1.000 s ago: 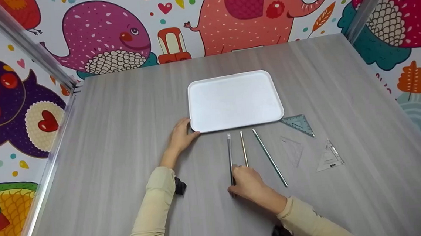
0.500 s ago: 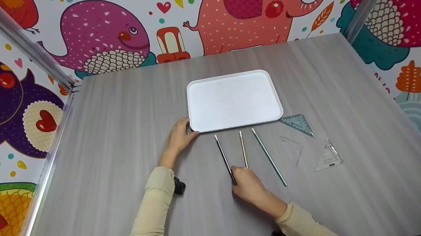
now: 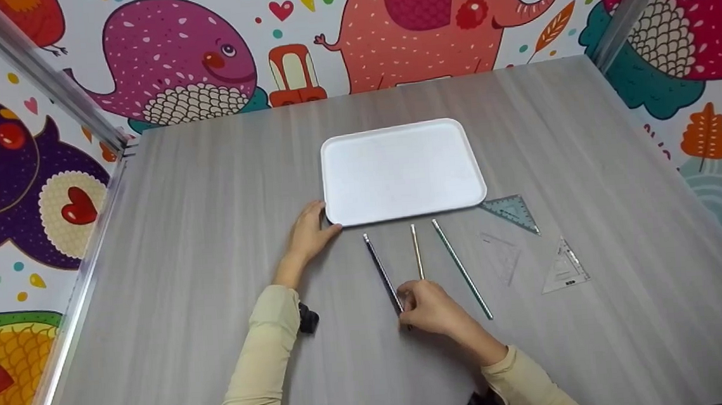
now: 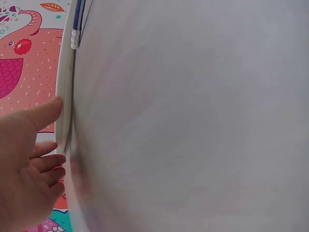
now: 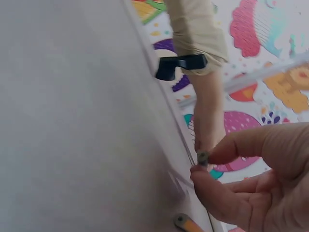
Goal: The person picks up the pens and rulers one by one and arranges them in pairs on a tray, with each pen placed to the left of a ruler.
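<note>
My left hand (image 3: 308,236) touches the near left corner of a white tray (image 3: 403,173); its thumb and fairly straight fingers meet the rim in the left wrist view. Between thumb and forefinger, my right hand (image 3: 433,307) pinches a dark pencil (image 3: 379,265) near its lower end, and the pencil slants up toward the tray. Only the pencil's tip end (image 5: 203,157) shows in the right wrist view. A gold pencil (image 3: 417,249) lies just right of it, its lower part hidden behind my right hand. Further right is a green pencil (image 3: 462,268).
Right of the pencils lie a grey-blue set square (image 3: 514,212) near the tray's corner and two clear triangular ones, a faint set square (image 3: 502,259) and a marked set square (image 3: 566,271). Patterned walls border the grey table (image 3: 208,194).
The dark pencil's eraser end has swung left from upright to slanted in my right hand. That hand has shifted slightly right. My left hand and the tray stay put.
</note>
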The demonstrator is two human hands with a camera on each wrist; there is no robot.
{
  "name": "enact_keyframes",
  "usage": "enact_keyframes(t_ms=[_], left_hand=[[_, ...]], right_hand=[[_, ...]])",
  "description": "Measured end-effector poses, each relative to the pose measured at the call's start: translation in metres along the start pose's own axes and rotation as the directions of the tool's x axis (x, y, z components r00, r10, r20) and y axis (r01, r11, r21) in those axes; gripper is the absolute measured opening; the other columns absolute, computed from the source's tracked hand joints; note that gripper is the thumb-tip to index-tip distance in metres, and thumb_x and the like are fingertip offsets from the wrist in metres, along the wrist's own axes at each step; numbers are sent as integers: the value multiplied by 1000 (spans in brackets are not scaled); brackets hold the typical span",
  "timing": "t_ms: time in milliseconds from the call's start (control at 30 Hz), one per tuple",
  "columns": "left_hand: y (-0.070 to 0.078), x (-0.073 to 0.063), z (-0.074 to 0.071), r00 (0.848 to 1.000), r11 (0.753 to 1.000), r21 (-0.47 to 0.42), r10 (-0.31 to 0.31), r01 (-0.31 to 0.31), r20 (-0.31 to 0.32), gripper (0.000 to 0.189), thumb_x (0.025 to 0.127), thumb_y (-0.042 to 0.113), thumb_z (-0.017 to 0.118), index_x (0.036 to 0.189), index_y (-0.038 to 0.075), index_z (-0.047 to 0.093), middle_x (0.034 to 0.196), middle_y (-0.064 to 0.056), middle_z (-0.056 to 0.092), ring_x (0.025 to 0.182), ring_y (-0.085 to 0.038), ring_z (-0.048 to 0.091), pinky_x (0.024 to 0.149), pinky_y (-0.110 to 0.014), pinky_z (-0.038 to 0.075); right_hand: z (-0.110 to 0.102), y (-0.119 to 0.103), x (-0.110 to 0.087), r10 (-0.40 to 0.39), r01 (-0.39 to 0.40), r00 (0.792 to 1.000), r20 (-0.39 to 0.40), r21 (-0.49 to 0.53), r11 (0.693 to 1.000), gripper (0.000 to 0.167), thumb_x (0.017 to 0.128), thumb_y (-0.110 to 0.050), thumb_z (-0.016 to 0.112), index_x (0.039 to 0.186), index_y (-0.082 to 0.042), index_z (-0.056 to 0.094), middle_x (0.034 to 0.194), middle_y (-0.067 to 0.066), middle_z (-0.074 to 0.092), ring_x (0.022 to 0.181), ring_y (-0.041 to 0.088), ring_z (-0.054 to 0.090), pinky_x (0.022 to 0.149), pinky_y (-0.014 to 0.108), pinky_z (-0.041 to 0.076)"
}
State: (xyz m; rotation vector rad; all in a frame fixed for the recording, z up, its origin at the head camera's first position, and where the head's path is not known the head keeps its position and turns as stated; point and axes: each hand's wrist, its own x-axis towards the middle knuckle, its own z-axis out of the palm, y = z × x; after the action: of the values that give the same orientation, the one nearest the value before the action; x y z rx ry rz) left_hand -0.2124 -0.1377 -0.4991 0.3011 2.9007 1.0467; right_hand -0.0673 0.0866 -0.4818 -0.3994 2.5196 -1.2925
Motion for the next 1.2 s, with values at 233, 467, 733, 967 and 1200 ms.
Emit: enact_keyframes(t_ms=[233,467,733,967,1200], left_hand=[[-1,1,1,1000,1000,1,-16,16,8,58,82,19,67,127,-10,44,134,-27,39,128,-35,33,108,-40,23],[0,0,1,1000,1000,-7,-6,7,9,57,83,18,66,126,-11,44,133,-28,41,127,-36,34,108,-41,24],[0,1,1,1000,1000,-24,-18,18,15,57,82,18,67,128,-6,45,134,-24,42,128,-35,33,108,-41,23],[0,1,1,1000,1000,-12,-18,18,7,57,82,19,67,127,-7,45,133,-24,42,128,-35,33,108,-41,23],[-1,1,2,1000,1000,-6,-11,11,-5,57,81,19,68,126,-8,46,132,-25,43,126,-34,36,107,-40,25]], right_hand=[[-4,1,1,63,-65,998,25,83,994,34,69,5,57,102,16,56,60,-4,49,42,5,42,36,17,36],[-6,5,3,89,-96,994,57,134,986,29,69,3,58,97,13,57,61,-3,49,43,5,42,36,16,35],[-10,10,7,173,-234,966,190,371,899,30,68,2,50,96,13,53,64,-1,50,47,6,50,42,18,45],[-13,13,8,163,-271,954,253,485,831,26,69,2,50,93,12,52,63,-2,50,46,6,50,41,18,46],[-18,10,10,126,-249,956,265,503,828,28,70,4,48,95,15,50,64,-1,49,48,5,49,43,19,48]])
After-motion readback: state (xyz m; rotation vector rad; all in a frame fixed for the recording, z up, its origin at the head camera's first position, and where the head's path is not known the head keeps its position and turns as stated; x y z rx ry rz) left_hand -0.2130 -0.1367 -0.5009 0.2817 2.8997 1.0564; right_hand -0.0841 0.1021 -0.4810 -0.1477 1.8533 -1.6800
